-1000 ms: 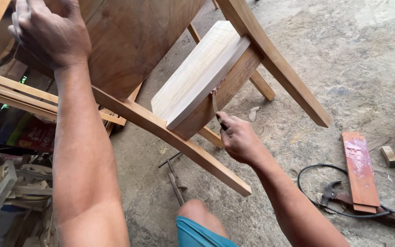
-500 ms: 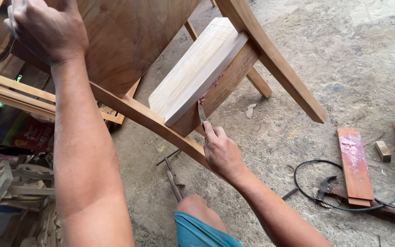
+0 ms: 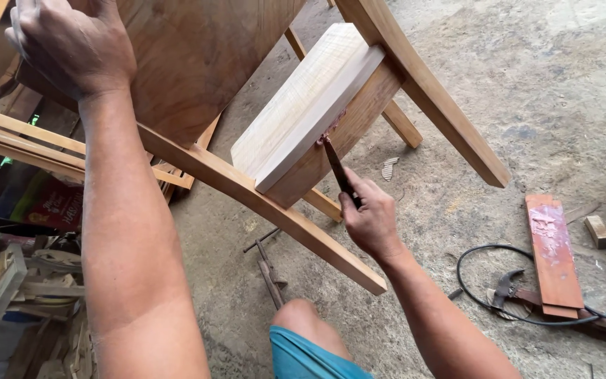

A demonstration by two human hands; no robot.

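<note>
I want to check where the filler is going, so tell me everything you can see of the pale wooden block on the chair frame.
The pale wooden block is a thick rectangular slab of light, unfinished wood with fine grain and clean-cut edges. It lies tilted against a darker brown rail of the overturned chair frame. Reddish paste shows along the seam where the two meet. The tip of a thin dark blade, held in the right hand, touches that seam.

The rough concrete floor (image 3: pixel 541 84) carries a reddish board (image 3: pixel 554 256) at four o'clock, a small wood block (image 3: pixel 597 231) beside it, a hammer (image 3: pixel 510 286), a black cable (image 3: pixel 478 281), and metal pincers (image 3: pixel 269 267) at six o'clock.
</note>
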